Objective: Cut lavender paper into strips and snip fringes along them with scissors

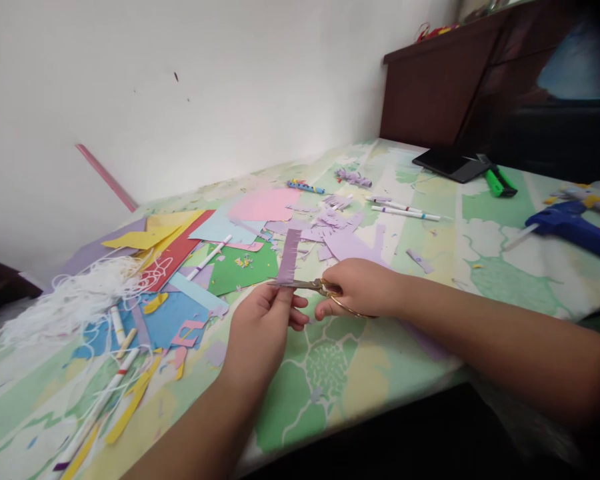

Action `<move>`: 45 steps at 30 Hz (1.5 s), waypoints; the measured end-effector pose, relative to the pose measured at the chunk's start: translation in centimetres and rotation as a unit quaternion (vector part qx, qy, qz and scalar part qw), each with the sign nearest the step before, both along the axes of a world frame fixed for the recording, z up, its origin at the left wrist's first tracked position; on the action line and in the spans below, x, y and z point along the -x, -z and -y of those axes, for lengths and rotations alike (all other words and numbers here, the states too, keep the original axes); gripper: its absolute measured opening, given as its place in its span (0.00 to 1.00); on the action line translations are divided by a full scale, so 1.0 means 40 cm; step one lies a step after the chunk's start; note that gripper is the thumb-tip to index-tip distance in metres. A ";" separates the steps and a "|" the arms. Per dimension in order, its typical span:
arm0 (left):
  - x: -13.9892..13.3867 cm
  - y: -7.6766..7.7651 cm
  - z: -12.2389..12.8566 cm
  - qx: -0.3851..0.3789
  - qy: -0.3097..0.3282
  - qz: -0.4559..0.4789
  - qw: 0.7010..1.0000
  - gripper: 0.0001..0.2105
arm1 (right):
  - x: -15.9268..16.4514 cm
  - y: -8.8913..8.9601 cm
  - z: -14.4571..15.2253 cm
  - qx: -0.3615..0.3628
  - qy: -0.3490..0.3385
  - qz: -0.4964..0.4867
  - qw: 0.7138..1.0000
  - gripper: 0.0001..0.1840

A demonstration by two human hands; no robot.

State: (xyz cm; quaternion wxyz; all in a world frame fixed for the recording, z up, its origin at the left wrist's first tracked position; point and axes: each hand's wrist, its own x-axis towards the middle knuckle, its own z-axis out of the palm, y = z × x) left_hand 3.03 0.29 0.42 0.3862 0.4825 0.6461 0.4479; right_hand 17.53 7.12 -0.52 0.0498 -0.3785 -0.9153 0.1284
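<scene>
My left hand [260, 323] pinches the lower end of a purple paper strip [289, 257] between thumb and fingers. Short cuts run along the strip's edge, and it stands up from my fingertips. My right hand [357, 287] grips scissors [325, 287] with gold-coloured handles. Their blades lie across the strip's lower end, just above my left thumb. Behind the strip, cut lilac paper pieces [355, 241] lie scattered on the patterned tablecloth [325, 380]. A green paper sheet [245, 267] lies to the left of the strip.
White string [75, 307] is heaped at left, near coloured sheets and markers. Two markers [405, 213] lie behind my right arm. A dark tablet [450, 165], a green cutter [500, 181] and a blue glue gun [575, 230] are at right. A white wall borders the table's back.
</scene>
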 end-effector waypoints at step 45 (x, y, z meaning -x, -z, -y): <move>0.006 0.010 -0.003 -0.026 0.014 0.041 0.999 0.09 | 0.001 -0.002 0.006 -0.010 0.005 0.004 1.000 0.29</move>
